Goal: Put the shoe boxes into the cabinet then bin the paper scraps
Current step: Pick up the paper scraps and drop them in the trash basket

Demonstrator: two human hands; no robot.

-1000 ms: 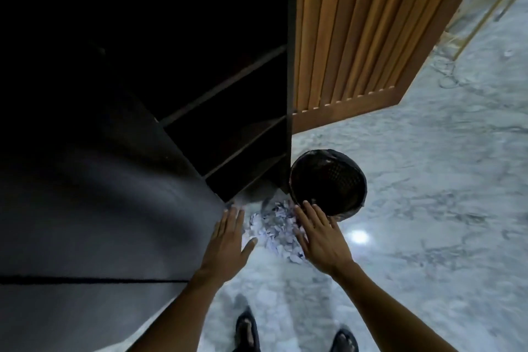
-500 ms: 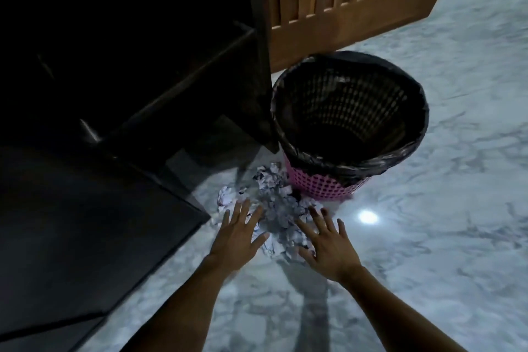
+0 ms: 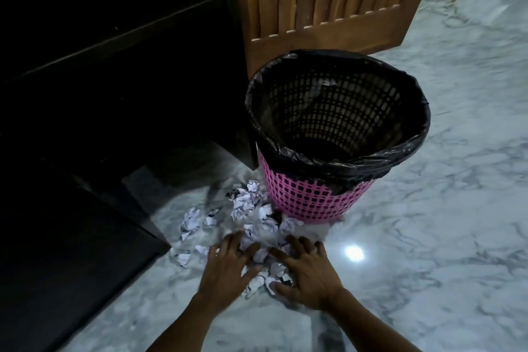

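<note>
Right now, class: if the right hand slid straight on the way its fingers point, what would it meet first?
The paper scraps: the right hand lies on the pile's near edge, fingers pointing into it. Past them probably comes the pink bin, though depth is unclear.

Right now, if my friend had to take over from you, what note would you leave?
Left hand: open, fingers spread on the paper scraps.
Right hand: open, laid on the same pile, next to the other hand.
The scraps lie on the marble floor, right against the pink bin, which stands upright with a black liner.
Done: no shoe boxes show on the floor; the cabinet is too dark to check inside.
Left: scoop up the scraps and drop them in the bin. None are lifted yet.
</note>
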